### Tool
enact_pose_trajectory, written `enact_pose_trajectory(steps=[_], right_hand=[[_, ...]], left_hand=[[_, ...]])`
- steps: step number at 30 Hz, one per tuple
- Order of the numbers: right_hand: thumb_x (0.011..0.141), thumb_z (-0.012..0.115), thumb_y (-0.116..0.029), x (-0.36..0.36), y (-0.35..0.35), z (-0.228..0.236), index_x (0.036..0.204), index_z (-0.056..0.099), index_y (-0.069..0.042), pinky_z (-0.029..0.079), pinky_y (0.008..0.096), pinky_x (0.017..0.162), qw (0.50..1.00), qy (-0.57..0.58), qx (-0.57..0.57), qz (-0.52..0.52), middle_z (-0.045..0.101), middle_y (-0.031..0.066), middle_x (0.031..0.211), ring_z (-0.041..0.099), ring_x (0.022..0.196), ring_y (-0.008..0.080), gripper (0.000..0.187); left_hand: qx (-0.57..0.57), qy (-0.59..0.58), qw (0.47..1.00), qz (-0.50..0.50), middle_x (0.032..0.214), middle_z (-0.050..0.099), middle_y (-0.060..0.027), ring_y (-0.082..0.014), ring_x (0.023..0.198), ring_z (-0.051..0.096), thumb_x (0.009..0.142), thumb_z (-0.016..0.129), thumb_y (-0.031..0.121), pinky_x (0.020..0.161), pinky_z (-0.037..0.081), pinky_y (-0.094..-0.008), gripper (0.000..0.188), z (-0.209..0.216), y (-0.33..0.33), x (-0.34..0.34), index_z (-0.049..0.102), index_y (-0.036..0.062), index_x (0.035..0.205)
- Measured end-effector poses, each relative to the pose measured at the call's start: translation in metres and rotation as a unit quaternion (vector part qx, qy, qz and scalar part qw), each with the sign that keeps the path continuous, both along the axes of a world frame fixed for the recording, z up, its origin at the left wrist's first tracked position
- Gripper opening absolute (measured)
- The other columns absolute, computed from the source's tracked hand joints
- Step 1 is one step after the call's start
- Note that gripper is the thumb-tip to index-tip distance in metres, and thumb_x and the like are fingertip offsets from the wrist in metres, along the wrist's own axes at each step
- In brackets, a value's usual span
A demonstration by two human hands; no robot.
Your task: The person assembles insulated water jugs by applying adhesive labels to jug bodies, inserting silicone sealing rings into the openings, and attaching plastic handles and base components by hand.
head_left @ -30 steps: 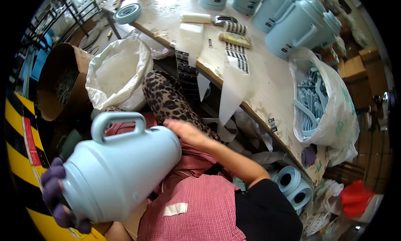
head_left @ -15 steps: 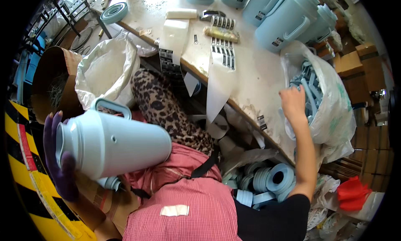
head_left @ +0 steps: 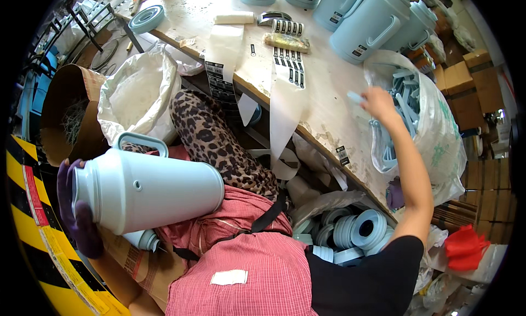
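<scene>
Across my lap lies a light blue thermos jug body, tilted on its side. Its loop handle faces the table, and a small round hole shows in its wall. My left hand, in a purple glove, grips the jug's mouth end with the fingers partly behind it. My bare right hand pinches a small pale blue plastic piece at the near rim of a white plastic bag. In that bag are several long blue plastic handle pieces. The fingers hide part of the held piece.
Several finished-looking blue jugs stand at the table's far right. Label strips hang over the table edge. A white sack and a cardboard box stand left; blue rings fill a bag below the table.
My right hand has come out of the bag toward the left and up, now with a pale blue piece in its fingers. The jug has rolled slightly in my left hand.
</scene>
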State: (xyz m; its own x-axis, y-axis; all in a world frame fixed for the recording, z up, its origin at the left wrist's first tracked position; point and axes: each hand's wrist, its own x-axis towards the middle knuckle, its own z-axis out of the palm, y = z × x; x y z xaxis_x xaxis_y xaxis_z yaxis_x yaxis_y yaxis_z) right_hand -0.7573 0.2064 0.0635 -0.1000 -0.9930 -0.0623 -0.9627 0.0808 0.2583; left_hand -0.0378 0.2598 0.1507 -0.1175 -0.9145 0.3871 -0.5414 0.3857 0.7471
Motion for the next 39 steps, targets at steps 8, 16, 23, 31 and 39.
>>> enact_pose_trajectory(steps=[8,16,23,31,39], right_hand=[[0.092,0.058,-0.004,-0.003,-0.080,0.040,0.109,0.074,-0.001,0.056,0.0348,0.079,0.923,-0.382,0.034,-0.046,0.074,0.0121,0.089,0.072,0.084,0.0226,0.024],[0.082,0.068,-0.002,0.046,-0.041,0.082,0.107,0.070,-0.005,0.042,0.0483,0.112,0.946,0.026,0.174,0.271,0.058,0.0146,0.142,0.051,0.136,0.0334,0.026],[0.080,0.057,0.009,0.008,-0.049,0.087,0.119,0.062,-0.009,0.043,0.0471,0.110,0.965,-0.038,-0.062,0.253,0.067,0.0160,0.110,0.058,0.126,0.0382,0.043],[0.104,0.052,-0.005,0.032,-0.072,0.057,0.152,0.044,-0.014,0.046,0.0257,0.060,0.855,-0.390,-0.333,0.083,0.059,0.0071,0.092,0.052,0.063,0.0114,0.049],[0.105,0.050,-0.006,0.403,-0.028,0.028,0.164,0.010,-0.011,0.036,0.0235,0.036,0.447,-0.837,-0.189,0.253,0.047,0.0001,0.059,0.039,0.036,0.0072,0.072]], left_hand=[[0.091,0.111,0.990,-0.003,0.152,0.046,-0.0230,-0.0335,0.138,0.048,0.097,0.055,0.057,0.116,0.036,-0.0453,0.088,-0.004,0.019,0.015,0.031,-0.0024,0.157],[0.030,0.210,0.976,0.045,0.144,0.055,-0.0207,-0.0313,0.131,0.054,0.098,0.051,0.049,0.111,0.042,-0.0417,0.080,-0.020,-0.007,0.021,0.033,-0.0067,0.153],[-0.154,0.098,0.975,0.128,0.139,0.054,-0.0279,-0.0410,0.130,0.053,0.095,0.052,0.056,0.110,0.043,-0.0536,0.086,-0.033,0.031,-0.013,0.036,-0.0083,0.150],[-0.173,0.174,0.957,0.154,0.141,0.054,-0.0229,-0.0398,0.136,0.049,0.087,0.070,0.051,0.116,0.036,-0.0550,0.088,-0.041,0.064,-0.044,0.036,0.0022,0.152],[-0.161,-0.122,0.979,0.023,0.127,0.061,-0.0133,-0.0426,0.121,0.059,0.072,0.084,0.062,0.119,0.028,-0.0641,0.099,-0.023,0.085,-0.081,0.038,0.0245,0.151]])
